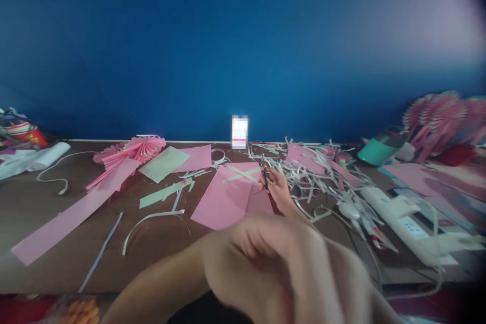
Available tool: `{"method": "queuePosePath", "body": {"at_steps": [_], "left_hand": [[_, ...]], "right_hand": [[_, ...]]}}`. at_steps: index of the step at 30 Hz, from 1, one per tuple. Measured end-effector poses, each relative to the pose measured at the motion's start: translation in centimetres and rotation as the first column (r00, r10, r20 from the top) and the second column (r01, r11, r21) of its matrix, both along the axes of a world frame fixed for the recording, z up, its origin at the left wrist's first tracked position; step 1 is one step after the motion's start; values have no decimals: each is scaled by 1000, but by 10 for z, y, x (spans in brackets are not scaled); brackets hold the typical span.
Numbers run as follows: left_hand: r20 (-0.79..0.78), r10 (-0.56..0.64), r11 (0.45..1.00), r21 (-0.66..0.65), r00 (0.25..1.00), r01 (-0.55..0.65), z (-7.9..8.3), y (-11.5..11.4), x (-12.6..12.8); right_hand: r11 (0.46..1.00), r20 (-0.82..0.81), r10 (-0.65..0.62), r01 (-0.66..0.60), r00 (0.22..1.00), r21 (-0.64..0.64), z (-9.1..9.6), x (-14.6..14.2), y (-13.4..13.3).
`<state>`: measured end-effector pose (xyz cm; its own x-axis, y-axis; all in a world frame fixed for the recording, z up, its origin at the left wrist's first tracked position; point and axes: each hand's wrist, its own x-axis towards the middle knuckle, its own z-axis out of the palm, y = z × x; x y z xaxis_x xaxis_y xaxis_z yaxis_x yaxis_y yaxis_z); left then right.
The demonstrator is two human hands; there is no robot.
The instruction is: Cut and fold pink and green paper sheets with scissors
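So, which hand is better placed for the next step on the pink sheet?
Probably the right hand: it is beside the crossed pale strips on the pink sheet, holding what look like scissors. The left hand is much nearer the camera.

Beyond the table's (23, 207) back edge we see a blue wall (228, 50), with a lit, blurred-out screen (240, 131) at that edge's middle. Near the back left corner we have a white roll (49, 157) and a white cord (53, 180); toward the right edge, a green container (375, 152) and a white power strip (397, 224).
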<state>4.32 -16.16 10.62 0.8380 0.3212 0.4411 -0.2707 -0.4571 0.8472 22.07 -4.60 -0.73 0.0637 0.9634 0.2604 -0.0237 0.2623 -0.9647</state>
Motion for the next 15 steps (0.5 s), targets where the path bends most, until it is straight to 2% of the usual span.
{"method": "queuePosePath", "body": {"at_steps": [2, 3, 4, 5, 6, 7, 8, 9, 11, 13, 15], "left_hand": [[-41, 27, 984, -174, 999, -34, 5, 28, -2], [-90, 80, 971, -217, 993, -98, 4, 46, -4], [-162, 151, 964, -194, 975, -182, -1, 66, -7], [-221, 295, 938, -118, 929, -326, -9, 86, -9], [-230, 483, 868, -1, 845, -497, -20, 105, -11], [-231, 634, 772, 143, 738, -619, -34, 123, -14], [-230, 734, 679, 291, 640, -674, -49, 139, -16], [-228, 789, 608, 424, 571, -671, -64, 152, -18], [-216, 838, 515, 613, 500, -598, -91, 171, -20], [-218, 859, 467, 704, 463, -535, -110, 181, -22], [-220, 872, 442, 738, 437, -510, -121, 186, -22]], "right_hand": [[999, 25, -27, 27, 999, 33, 2, 0, -1], [998, 41, -48, 46, 998, 49, 2, 0, -1], [996, 60, -69, 66, 996, 61, 2, 1, -1], [994, 77, -87, 82, 993, 68, 1, 1, 0], [993, 94, -100, 94, 990, 73, -1, 1, 1], [992, 116, -107, 99, 987, 77, -2, 1, 2], [991, 148, -114, 102, 982, 86, -4, 2, 3], [989, 190, -127, 109, 974, 100, -5, 2, 4], [980, 286, -175, 138, 942, 145, -7, 2, 5], [970, 366, -221, 164, 904, 181, -8, 2, 4], [964, 409, -249, 186, 878, 189, -8, 3, 3]]}}
